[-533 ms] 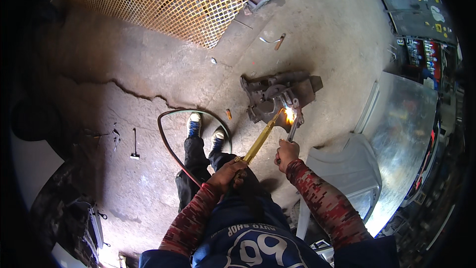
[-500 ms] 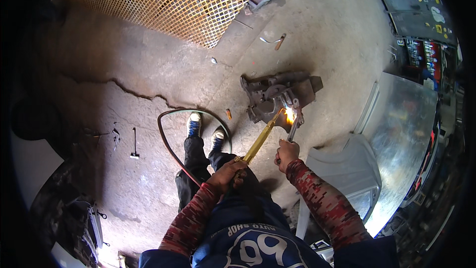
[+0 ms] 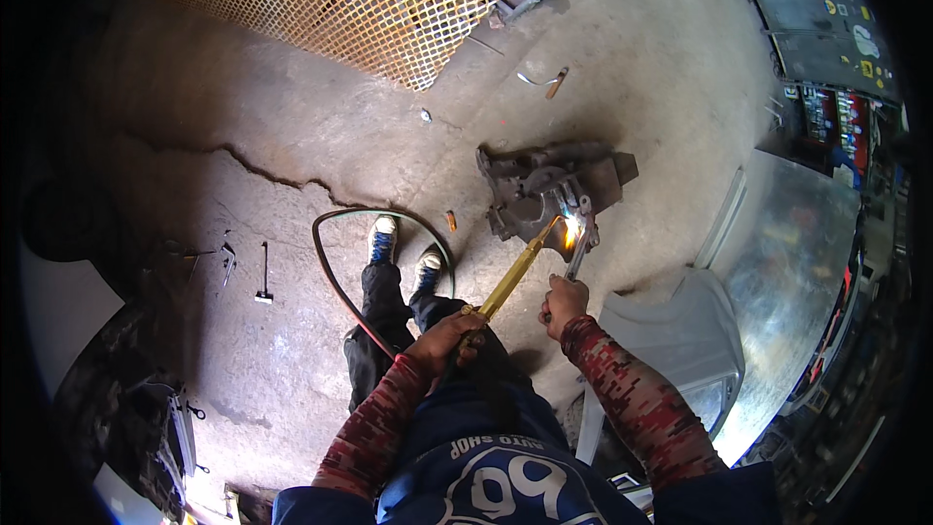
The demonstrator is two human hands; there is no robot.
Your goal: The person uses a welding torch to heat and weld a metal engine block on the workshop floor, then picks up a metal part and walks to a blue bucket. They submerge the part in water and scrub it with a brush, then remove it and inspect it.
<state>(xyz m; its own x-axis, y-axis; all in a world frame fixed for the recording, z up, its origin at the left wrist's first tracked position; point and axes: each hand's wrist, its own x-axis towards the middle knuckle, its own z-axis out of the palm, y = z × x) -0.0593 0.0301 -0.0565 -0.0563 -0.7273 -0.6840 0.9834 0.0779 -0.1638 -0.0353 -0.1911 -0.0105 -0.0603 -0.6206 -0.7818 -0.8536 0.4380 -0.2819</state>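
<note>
My left hand point(image 3: 449, 335) is closed around the rear of a brass-yellow gas torch point(image 3: 513, 277), whose hoses run back toward me. From its tip a small bright flame point(image 3: 572, 230) plays on a dark, rusty metal casting point(image 3: 530, 194) lying on the floor. In my closed right hand point(image 3: 564, 304) is a long silver wrench-like tool point(image 3: 580, 255); its far end reaches the casting just right of the flame. Glare hides exactly what the tool's end grips or touches.
Red and green hoses point(image 3: 335, 282) loop around my shoes point(image 3: 383, 241). An orange lighter-like object point(image 3: 451, 222) and a wooden-handled tool point(image 3: 557, 84) lie on the concrete. Rusty mesh point(image 3: 360, 10) stands far left. Grey panels point(image 3: 680, 331) lie right; a T-shaped tool point(image 3: 263, 277) lies left.
The view has shifted slightly. The flame looks smaller and less glaring, and more of the silver tool's far end shows. Both hands keep their grips in nearly the same place.
</note>
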